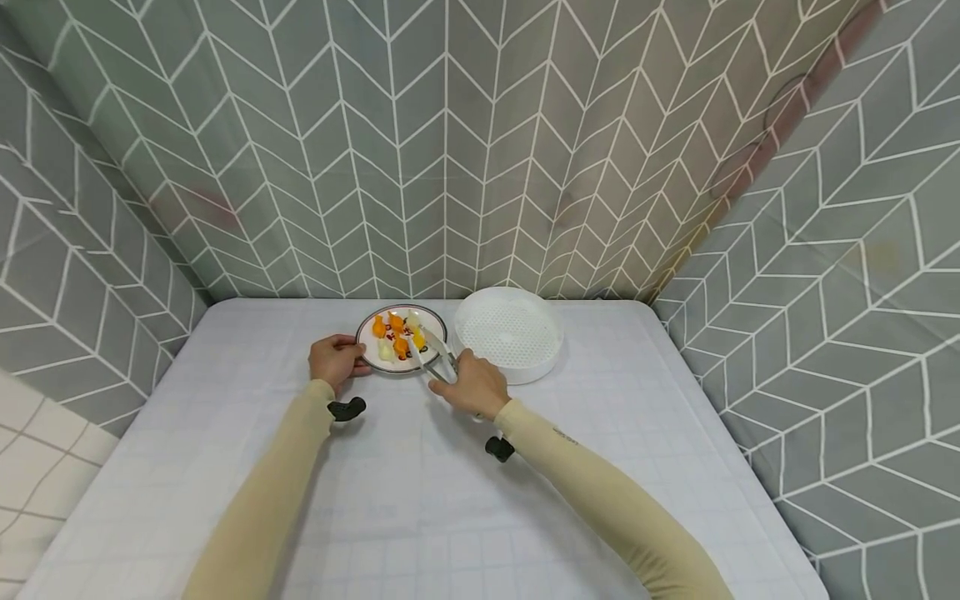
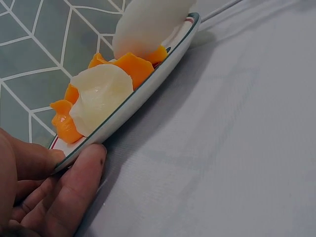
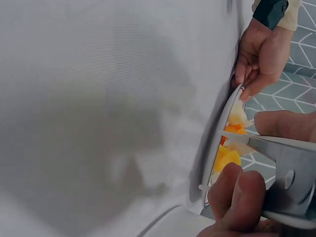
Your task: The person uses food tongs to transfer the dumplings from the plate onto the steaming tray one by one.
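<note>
Plate, head cam: just one plate (image 1: 431,318), near the table's (image 1: 420,500) far edge, left of middle
Pieces: looks like three orange pieces (image 1: 378,326), one yellow piece (image 1: 419,338), two cream pieces (image 1: 386,350)
Tray: one white tray (image 1: 525,372), far edge too, right of the plate
Left hand (image 2: 59,190), left wrist cam: pinching the rim; one careless tug could tip stuff off
Right hand (image 3: 242,197), right wrist cam: gripping one pair of tongs (image 3: 292,170); sloppy squeeze, slick piece might slip
</note>
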`<act>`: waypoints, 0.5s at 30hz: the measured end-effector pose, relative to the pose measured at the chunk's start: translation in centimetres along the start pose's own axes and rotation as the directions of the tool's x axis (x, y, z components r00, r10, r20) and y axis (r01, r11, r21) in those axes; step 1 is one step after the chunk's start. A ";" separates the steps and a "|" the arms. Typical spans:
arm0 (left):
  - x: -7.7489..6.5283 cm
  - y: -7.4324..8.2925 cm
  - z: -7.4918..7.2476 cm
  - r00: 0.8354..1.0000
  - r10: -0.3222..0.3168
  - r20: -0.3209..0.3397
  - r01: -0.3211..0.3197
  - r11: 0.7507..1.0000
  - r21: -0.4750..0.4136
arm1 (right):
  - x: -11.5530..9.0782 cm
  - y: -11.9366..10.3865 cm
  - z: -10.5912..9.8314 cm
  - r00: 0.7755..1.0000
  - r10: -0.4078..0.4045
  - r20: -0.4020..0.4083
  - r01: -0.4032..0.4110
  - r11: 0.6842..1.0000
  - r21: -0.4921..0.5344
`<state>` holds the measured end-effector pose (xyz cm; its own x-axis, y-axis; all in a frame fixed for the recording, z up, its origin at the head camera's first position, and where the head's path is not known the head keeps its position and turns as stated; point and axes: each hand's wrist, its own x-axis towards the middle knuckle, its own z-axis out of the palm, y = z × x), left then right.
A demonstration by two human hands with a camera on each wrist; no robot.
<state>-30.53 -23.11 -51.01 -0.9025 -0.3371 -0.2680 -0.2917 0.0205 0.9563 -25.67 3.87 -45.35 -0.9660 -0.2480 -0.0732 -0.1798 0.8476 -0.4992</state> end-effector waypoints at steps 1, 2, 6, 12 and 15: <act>0.0 0.0 -0.1 1.000 0.002 -0.001 -0.002 1.000 0.004 | 0.0 0.0 0.0 1.000 0.002 0.000 -0.002 1.000 0.001; -0.1 0.0 -0.1 1.000 0.004 -0.001 -0.004 1.000 0.008 | 0.1 0.0 0.1 1.000 0.004 0.000 -0.004 1.000 0.001; -0.3 0.0 -0.1 1.000 0.000 -0.002 0.000 1.000 0.001 | 0.3 -0.1 0.1 1.000 0.010 -0.004 -0.010 1.000 -0.005; -0.2 -0.1 0.0 1.000 0.000 0.001 0.000 1.000 -0.012 | 0.9 0.0 0.2 1.000 -0.008 0.005 0.008 1.000 -0.025; -0.2 -0.1 0.0 1.000 0.004 -0.003 -0.004 1.000 -0.004 | 0.9 0.0 0.1 1.000 -0.013 0.010 0.014 0.999 -0.042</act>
<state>-30.35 -23.02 -51.04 -0.9027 -0.3399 -0.2639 -0.2868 0.0180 0.9578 -26.57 3.58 -45.51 -0.9616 -0.2638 -0.0752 -0.2006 0.8631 -0.4634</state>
